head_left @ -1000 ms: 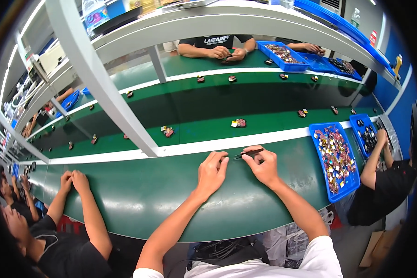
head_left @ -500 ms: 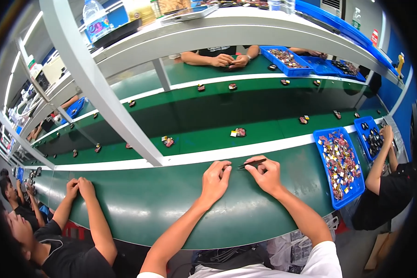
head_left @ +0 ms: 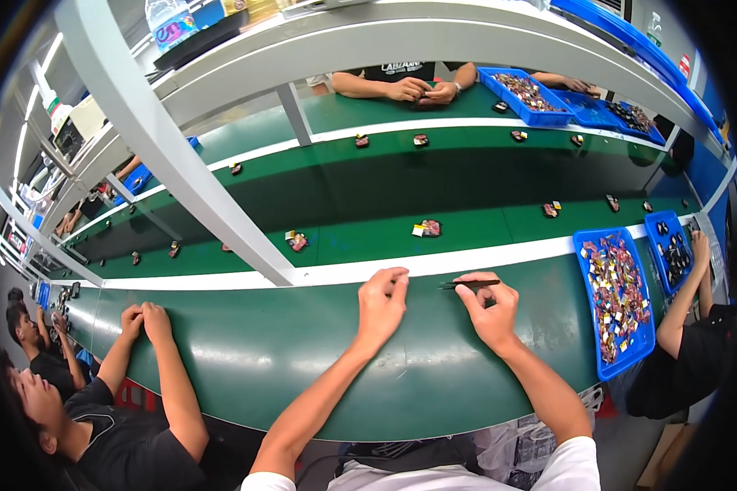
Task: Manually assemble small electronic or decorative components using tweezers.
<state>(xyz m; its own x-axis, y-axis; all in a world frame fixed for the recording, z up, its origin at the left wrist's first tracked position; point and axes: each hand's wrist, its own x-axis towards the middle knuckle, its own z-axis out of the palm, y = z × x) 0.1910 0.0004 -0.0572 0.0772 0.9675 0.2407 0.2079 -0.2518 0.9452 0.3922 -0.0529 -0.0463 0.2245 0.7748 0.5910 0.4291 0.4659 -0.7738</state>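
Pinching thin, stiff black tweezers [head_left: 469, 285] near their middle, the right hand [head_left: 490, 311] works beside the loosely curled, empty left hand [head_left: 382, 303] on the green counter [head_left: 303, 360].

Plenty of bare green bench top [head_left: 303, 360] between the left hand [head_left: 382, 304] and the neighbour's hands [head_left: 143, 321], but toward the right edge the blue parts tray [head_left: 588, 311] blocks things, and the slanted grey post [head_left: 180, 176] cuts across the far-left reach.
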